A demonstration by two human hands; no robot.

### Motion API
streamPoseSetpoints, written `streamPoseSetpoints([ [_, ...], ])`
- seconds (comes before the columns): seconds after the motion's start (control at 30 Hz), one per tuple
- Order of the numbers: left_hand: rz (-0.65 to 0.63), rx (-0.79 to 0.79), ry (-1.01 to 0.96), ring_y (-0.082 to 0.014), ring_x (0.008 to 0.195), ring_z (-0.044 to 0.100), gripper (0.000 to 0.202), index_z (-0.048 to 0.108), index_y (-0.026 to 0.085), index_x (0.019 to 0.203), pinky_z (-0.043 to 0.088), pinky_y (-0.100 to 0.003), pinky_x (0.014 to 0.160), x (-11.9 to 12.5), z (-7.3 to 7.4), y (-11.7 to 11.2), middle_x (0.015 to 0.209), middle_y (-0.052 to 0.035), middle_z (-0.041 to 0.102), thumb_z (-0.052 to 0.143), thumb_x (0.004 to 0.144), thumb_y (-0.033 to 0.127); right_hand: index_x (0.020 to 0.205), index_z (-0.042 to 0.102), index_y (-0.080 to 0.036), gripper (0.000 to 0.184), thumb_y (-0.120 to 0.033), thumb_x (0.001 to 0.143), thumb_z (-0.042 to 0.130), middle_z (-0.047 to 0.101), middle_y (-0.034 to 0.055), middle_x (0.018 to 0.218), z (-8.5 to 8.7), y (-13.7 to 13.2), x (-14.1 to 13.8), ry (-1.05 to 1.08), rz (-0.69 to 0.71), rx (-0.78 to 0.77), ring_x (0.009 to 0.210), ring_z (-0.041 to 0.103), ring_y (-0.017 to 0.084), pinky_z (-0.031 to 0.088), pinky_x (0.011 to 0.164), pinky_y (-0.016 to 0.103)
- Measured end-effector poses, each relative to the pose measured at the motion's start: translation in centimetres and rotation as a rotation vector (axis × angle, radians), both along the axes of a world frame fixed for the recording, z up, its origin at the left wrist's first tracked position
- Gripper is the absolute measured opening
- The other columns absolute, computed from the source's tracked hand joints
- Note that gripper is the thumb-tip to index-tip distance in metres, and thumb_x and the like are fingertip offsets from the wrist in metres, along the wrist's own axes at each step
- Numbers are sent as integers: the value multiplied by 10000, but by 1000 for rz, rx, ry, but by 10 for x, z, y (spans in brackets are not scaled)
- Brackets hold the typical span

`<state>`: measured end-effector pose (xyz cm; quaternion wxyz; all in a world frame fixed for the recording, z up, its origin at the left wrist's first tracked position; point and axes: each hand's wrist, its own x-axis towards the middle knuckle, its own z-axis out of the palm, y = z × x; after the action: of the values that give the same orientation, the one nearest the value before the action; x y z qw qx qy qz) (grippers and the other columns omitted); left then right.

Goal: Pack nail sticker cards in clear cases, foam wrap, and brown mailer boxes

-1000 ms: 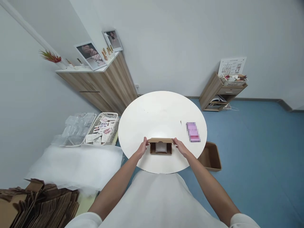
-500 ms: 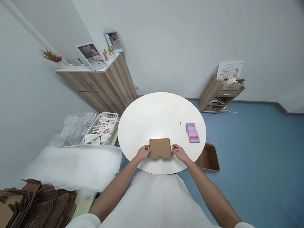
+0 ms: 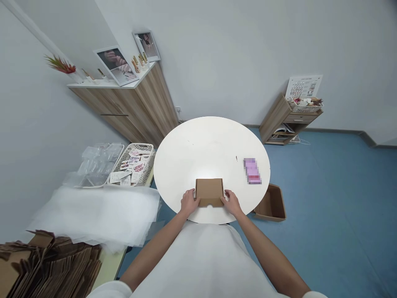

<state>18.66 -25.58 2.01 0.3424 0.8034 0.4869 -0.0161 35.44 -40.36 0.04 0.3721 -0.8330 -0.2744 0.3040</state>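
Note:
A small brown cardboard box [image 3: 209,189] lies at the near edge of the round white table [image 3: 211,140], its lid down and a half-round notch in its front edge. My left hand [image 3: 189,202] grips its left side, thumb at the front corner and fingers along the side. Mirroring that, my right hand [image 3: 231,203] holds the right side with the thumb on the front corner. To the right on the tabletop lies a flat purple item [image 3: 252,171], pixelated, so its kind cannot be made out. A tiny dark object [image 3: 236,158] is beside it.
Left of the table are a white basket of printed cards [image 3: 145,169], clear plastic packs [image 3: 97,161], translucent sheets [image 3: 99,213] and stacked flat cardboard [image 3: 58,265]. An open carton [image 3: 273,203] stands on the floor at right. Wooden cabinets [image 3: 139,107] line the wall.
Both hands have closed in around the box's front corners, with the thumbs now at its front edge. The box's front face shows more. The view has shifted slightly.

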Motion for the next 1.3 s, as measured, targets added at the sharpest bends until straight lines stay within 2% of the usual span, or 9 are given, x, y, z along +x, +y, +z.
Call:
streamPoseSetpoints([
  [0.1, -19, 13, -36, -258, 1135, 402, 476, 434, 175, 1168, 323, -362, 899, -5, -2, -2, 1218, -109, 469, 492, 715, 309, 1082, 509, -180, 419, -334, 692, 521, 547, 94, 1083, 1, -4, -2, -27, 28, 29, 1033, 500, 214, 382, 894, 362],
  [0.27, -47, -99, -194, -227, 1115, 438, 520, 449, 197, 1164, 338, -330, 909, -14, -1, -3, 1197, -84, 497, 532, 651, 184, 1107, 485, -190, 477, -343, 662, 564, 528, 81, 1113, 8, -8, -2, 5, 112, 85, 1071, 471, 217, 360, 917, 375],
  [0.43, -23, -106, -403, -205, 995, 501, 628, 381, 198, 1241, 390, -322, 849, -7, 11, 8, 1148, -96, 497, 587, 667, 350, 1211, 414, -203, 562, -442, 713, 517, 496, 82, 1145, 24, 1, 13, 116, 137, 218, 1052, 481, 195, 375, 899, 349],
  [0.5, -2, -100, -412, -185, 913, 529, 667, 343, 188, 1266, 414, -315, 799, -2, 15, 14, 1137, -101, 487, 576, 681, 407, 1239, 395, -216, 585, -469, 722, 503, 496, 75, 1127, 30, 6, 20, 116, 143, 217, 1042, 479, 194, 370, 898, 352],
  [0.6, -24, -70, -401, -144, 779, 544, 527, 370, 192, 1245, 429, -299, 731, 6, 18, 21, 1041, -79, 519, 463, 773, 409, 1252, 389, -221, 545, -472, 770, 431, 514, 64, 1052, 36, 14, 26, 79, 153, 193, 1002, 488, 183, 363, 896, 350],
  [0.77, -37, 106, -312, -155, 771, 530, 364, 480, 169, 1147, 422, -295, 711, 15, 22, 28, 924, -77, 513, 385, 821, 299, 1194, 478, -209, 459, -433, 834, 302, 524, 66, 951, 41, 26, 28, -24, 111, 129, 957, 498, 183, 362, 879, 331],
  [0.93, -91, 212, -266, -169, 747, 519, 350, 493, 175, 1130, 419, -289, 665, 17, 28, 30, 856, -64, 516, 422, 791, 223, 1067, 584, -216, 406, -424, 810, 349, 580, 57, 890, 45, 32, 30, -19, 96, 103, 872, 530, 192, 391, 810, 329],
  [1.07, -95, 241, -292, -169, 745, 519, 411, 446, 190, 1186, 421, -292, 678, 16, 28, 31, 862, -55, 529, 447, 776, 219, 1127, 544, -223, 423, -409, 769, 415, 611, 33, 900, 46, 33, 31, 53, 43, 176, 828, 541, 173, 407, 780, 321],
  [1.3, -74, 205, -319, -150, 695, 512, 362, 509, 187, 1110, 429, -299, 700, 15, 28, 33, 843, -39, 554, 469, 751, 211, 1117, 545, -189, 444, -376, 721, 467, 588, 1, 717, 50, 31, 29, 151, 23, 197, 686, 528, 141, 416, 708, 301],
])
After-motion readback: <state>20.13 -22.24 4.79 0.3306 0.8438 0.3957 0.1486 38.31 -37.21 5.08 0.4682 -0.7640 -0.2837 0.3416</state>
